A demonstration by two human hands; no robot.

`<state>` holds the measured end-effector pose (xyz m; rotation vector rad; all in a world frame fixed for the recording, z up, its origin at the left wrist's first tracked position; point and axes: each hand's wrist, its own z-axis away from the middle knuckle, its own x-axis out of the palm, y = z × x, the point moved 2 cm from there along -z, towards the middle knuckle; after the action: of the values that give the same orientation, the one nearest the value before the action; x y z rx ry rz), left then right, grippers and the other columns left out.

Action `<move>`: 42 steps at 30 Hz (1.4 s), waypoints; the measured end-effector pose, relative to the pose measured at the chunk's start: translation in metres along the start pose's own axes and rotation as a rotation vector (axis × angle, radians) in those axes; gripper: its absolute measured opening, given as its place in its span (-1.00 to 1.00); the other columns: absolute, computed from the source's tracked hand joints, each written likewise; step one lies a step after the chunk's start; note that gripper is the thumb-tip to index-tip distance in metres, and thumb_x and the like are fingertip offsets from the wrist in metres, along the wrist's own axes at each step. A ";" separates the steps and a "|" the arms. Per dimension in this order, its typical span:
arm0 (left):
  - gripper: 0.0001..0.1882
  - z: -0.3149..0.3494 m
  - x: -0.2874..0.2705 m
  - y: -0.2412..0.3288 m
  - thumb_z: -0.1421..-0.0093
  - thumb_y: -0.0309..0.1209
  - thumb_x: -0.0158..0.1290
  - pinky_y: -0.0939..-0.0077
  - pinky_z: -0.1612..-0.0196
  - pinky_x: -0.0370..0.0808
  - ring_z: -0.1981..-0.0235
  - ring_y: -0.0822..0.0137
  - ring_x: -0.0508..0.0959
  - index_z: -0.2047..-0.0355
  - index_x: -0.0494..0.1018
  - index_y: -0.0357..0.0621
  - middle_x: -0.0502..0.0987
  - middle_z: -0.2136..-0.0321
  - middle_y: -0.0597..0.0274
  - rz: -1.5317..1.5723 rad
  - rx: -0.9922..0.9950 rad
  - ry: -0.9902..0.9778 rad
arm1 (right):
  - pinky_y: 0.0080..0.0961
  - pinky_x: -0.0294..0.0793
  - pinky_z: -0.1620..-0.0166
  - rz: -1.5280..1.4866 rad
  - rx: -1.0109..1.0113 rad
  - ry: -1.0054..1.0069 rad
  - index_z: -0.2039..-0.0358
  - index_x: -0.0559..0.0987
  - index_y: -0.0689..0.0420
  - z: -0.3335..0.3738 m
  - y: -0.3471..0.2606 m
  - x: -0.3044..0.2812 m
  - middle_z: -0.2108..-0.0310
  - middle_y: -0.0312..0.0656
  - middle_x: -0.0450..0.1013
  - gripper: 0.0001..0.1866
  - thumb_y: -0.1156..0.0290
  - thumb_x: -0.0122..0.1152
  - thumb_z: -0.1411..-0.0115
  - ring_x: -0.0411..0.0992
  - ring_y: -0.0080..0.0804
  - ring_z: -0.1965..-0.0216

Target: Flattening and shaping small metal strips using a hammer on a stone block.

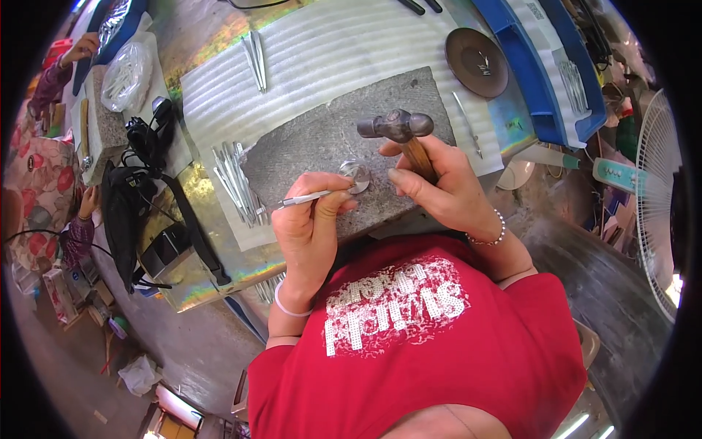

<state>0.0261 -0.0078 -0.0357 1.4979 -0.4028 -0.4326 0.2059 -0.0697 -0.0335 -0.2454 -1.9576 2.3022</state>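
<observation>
My left hand [311, 212] is closed in a pinch round a slim metal rod [303, 198], which slants across the fingers. Just beyond those fingertips, a small round shiny metal piece [356, 174] lies on a grey stone slab [314, 135]; the fingers partly hide it. A ball-peen hammer [396, 126] is in my right hand [446, 179], gripped by its wooden handle. Its head is raised above the slab, a little right of the round piece. The right thumb and forefinger stand slightly apart near the handle.
Several metal rods [238, 186] lie left of the slab, others [256, 62] farther back on white foam sheeting [322, 44]. A brown dish [468, 55] holds small bits, beside a blue tray [545, 102]. A fan [662, 205] stands right. Another person's hand [84, 47] is far left, near black straps [194, 227].
</observation>
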 end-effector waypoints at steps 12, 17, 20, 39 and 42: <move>-0.93 -0.001 0.004 0.001 -0.22 -0.58 -0.05 0.65 0.34 0.47 0.45 0.44 0.52 0.30 0.40 -0.32 0.47 0.32 0.13 -0.051 0.055 0.029 | -0.56 0.30 0.51 0.094 -0.053 0.010 0.23 0.46 0.21 0.001 -0.003 -0.002 0.67 -0.24 0.35 -0.77 0.48 0.17 -0.07 0.33 -0.55 0.64; -0.93 -0.001 0.004 0.000 -0.22 -0.59 -0.05 0.65 0.36 0.49 0.47 0.43 0.52 0.30 0.40 -0.34 0.47 0.33 0.13 -0.078 0.065 0.035 | -0.55 0.32 0.51 0.134 -0.067 0.008 0.24 0.45 0.21 0.000 -0.005 -0.001 0.67 -0.21 0.36 -0.78 0.46 0.17 -0.07 0.35 -0.51 0.64; -0.93 -0.001 0.005 0.001 -0.22 -0.59 -0.06 0.64 0.36 0.49 0.47 0.43 0.52 0.30 0.40 -0.34 0.47 0.33 0.13 -0.066 0.057 0.049 | -0.54 0.33 0.50 0.148 -0.061 0.007 0.25 0.45 0.21 0.000 -0.007 -0.002 0.66 -0.20 0.37 -0.78 0.46 0.17 -0.07 0.36 -0.49 0.64; -0.70 0.000 0.012 0.011 0.08 -0.52 0.08 0.35 0.49 0.50 0.46 0.10 0.55 0.26 0.44 -0.13 0.50 0.36 0.04 -0.775 0.543 -0.123 | -0.54 0.42 0.44 0.184 -0.562 -0.289 0.22 0.48 0.21 0.002 -0.073 0.013 0.51 -0.17 0.41 -0.71 0.49 0.30 -0.02 0.42 -0.36 0.53; -0.69 -0.002 0.008 0.029 0.07 -0.42 0.12 0.37 0.49 0.51 0.41 0.10 0.56 0.26 0.40 -0.11 0.50 0.28 0.12 -0.872 0.401 -0.215 | -0.50 0.44 0.44 0.336 -0.609 -0.301 0.29 0.48 0.20 0.001 -0.083 0.019 0.50 -0.12 0.40 -0.77 0.48 0.29 -0.02 0.42 -0.24 0.52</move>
<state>0.0347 -0.0094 -0.0065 1.9900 0.0334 -1.2634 0.1857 -0.0540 0.0474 -0.3093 -2.9449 1.9187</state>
